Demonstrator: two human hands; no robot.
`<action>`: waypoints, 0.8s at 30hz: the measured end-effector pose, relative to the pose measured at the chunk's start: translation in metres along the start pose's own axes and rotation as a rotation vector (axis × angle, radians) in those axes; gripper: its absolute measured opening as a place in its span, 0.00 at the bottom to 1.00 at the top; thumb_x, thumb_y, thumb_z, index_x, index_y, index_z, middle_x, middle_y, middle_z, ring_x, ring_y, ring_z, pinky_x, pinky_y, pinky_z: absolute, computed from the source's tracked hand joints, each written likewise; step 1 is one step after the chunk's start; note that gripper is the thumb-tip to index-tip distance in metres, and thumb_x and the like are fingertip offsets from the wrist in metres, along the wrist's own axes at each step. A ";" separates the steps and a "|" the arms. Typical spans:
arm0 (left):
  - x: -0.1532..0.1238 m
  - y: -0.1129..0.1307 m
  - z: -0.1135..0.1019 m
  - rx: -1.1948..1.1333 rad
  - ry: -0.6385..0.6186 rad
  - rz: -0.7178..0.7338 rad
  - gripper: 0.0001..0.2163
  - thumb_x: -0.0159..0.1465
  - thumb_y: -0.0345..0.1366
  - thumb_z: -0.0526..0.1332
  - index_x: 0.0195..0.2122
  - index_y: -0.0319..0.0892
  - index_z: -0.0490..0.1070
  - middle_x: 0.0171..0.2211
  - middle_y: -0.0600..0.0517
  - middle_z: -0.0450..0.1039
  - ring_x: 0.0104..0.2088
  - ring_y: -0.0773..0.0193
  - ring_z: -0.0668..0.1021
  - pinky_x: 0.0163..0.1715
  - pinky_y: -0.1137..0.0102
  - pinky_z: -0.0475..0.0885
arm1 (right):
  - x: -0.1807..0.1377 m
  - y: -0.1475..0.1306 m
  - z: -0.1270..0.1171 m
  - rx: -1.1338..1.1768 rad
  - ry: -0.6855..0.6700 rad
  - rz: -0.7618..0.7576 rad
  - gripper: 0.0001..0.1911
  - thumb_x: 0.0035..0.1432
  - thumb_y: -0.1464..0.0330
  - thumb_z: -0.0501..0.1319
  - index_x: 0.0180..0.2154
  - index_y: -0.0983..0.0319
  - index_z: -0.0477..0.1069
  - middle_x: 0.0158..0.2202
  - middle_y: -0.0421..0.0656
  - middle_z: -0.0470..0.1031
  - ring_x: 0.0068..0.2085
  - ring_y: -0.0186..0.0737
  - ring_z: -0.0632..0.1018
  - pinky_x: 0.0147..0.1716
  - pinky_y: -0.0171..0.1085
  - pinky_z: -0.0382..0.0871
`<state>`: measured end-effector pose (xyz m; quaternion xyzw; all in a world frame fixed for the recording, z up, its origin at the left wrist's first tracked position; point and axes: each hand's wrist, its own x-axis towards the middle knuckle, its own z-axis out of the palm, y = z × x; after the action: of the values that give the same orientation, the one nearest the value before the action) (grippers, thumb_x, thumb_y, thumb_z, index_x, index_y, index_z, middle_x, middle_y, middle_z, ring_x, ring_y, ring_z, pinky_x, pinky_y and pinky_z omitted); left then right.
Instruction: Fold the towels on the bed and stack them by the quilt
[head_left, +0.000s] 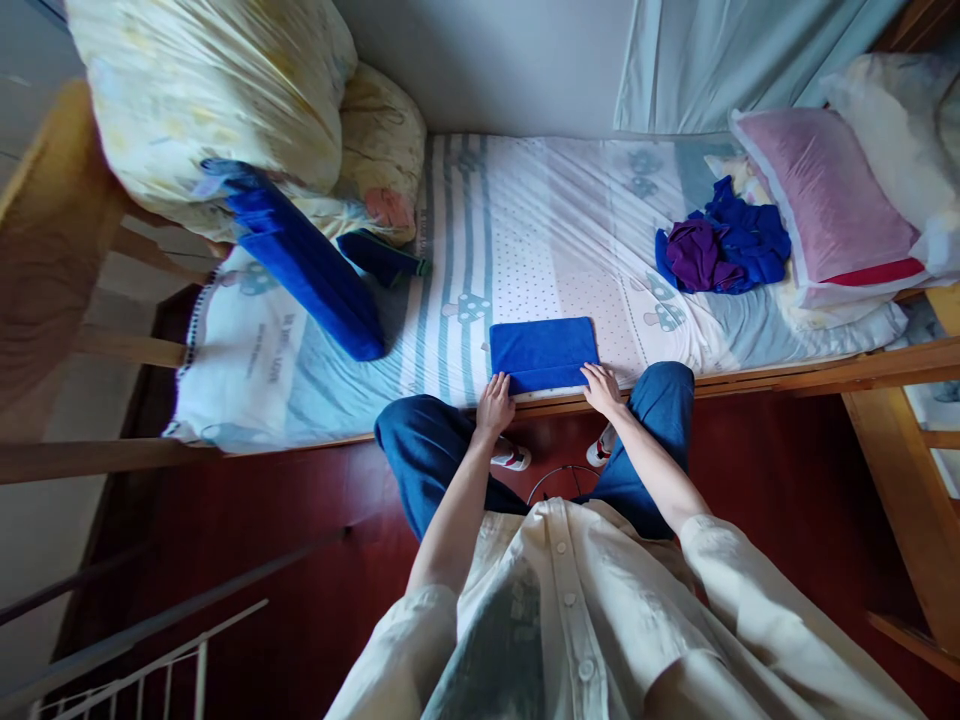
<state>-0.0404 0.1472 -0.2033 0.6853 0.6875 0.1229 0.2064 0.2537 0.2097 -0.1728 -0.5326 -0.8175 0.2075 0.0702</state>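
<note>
A blue cloth (544,345), folded into a flat rectangle, lies at the bed's front edge between my knees. My left hand (495,403) grips its near left corner, fingers on top of the fabric. At the near right corner, my right hand (601,387) has its fingers closed over the edge; the thumbs are hard to make out. A crease runs across the cloth close to my fingers. To the left, a long stack of folded blue cloths (307,265) lies slanted on the bed. Crumpled blue cloths (750,240) with a purple cloth (701,255) sit in a heap to the right.
The bed sheet (562,220) has stripes and mushroom prints. Bulky yellow floral bedding (217,90) is piled at the left, near a dark folded cloth (379,255). A pink pillow (832,195) lies at the right. Wooden bed posts (56,250) and a white rack (202,670) stand leftward.
</note>
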 end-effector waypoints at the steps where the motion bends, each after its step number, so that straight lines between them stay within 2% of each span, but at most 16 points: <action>1: -0.001 -0.001 0.002 0.018 -0.020 -0.013 0.31 0.63 0.28 0.53 0.70 0.31 0.60 0.70 0.34 0.60 0.72 0.45 0.61 0.70 0.49 0.57 | 0.000 0.002 0.001 -0.014 -0.010 0.015 0.27 0.65 0.77 0.55 0.64 0.66 0.69 0.68 0.54 0.67 0.68 0.50 0.67 0.67 0.52 0.61; 7: 0.003 -0.008 0.010 0.054 -0.028 -0.016 0.33 0.61 0.22 0.49 0.71 0.30 0.59 0.71 0.33 0.58 0.73 0.47 0.60 0.71 0.48 0.55 | 0.006 0.011 0.007 -0.079 -0.057 0.058 0.33 0.61 0.83 0.52 0.66 0.68 0.67 0.69 0.56 0.66 0.71 0.48 0.65 0.66 0.52 0.61; 13: 0.008 -0.014 0.013 0.056 -0.005 -0.005 0.31 0.65 0.23 0.47 0.70 0.33 0.61 0.69 0.35 0.62 0.72 0.50 0.62 0.72 0.48 0.54 | 0.013 0.014 0.012 -0.122 -0.063 0.088 0.31 0.64 0.83 0.50 0.65 0.67 0.69 0.68 0.55 0.67 0.71 0.45 0.65 0.67 0.48 0.61; 17: 0.010 -0.013 0.010 0.031 0.001 -0.028 0.28 0.68 0.25 0.46 0.69 0.35 0.63 0.68 0.36 0.64 0.71 0.50 0.64 0.71 0.48 0.54 | 0.016 0.016 0.013 -0.072 -0.037 0.100 0.28 0.65 0.82 0.51 0.63 0.67 0.72 0.65 0.54 0.71 0.70 0.44 0.67 0.67 0.46 0.61; 20: 0.010 -0.010 0.007 0.006 0.001 -0.041 0.28 0.68 0.26 0.46 0.68 0.36 0.65 0.68 0.36 0.65 0.71 0.50 0.65 0.71 0.49 0.54 | 0.016 0.017 0.011 -0.031 -0.017 0.104 0.27 0.65 0.82 0.51 0.62 0.64 0.74 0.65 0.52 0.72 0.70 0.44 0.68 0.67 0.46 0.61; 24: 0.007 -0.004 0.000 0.006 -0.012 -0.053 0.28 0.66 0.24 0.47 0.67 0.38 0.67 0.66 0.37 0.68 0.70 0.51 0.66 0.71 0.49 0.54 | 0.012 0.015 0.006 -0.019 -0.040 0.105 0.26 0.65 0.81 0.52 0.60 0.65 0.75 0.64 0.54 0.73 0.68 0.46 0.70 0.66 0.47 0.63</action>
<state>-0.0436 0.1535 -0.2060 0.6681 0.7046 0.1112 0.2117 0.2590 0.2245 -0.1853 -0.5714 -0.7914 0.2138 0.0380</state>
